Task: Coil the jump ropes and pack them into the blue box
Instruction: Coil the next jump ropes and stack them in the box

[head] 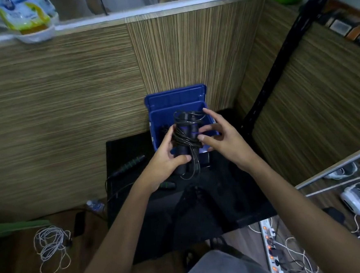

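1. Hands are meeting over the near edge of the blue box (158,112), which is sitting open on a black table (232,196).
2. The left hand (165,158) is gripping a coiled jump rope (185,140), fingers curling round its two dark handles.
3. The right hand (219,133) is hovering just beside the bundle, fingers spread and holding nothing.
4. A second rope with green-banded handles (132,163) is lying uncoiled on the table, left of the box.
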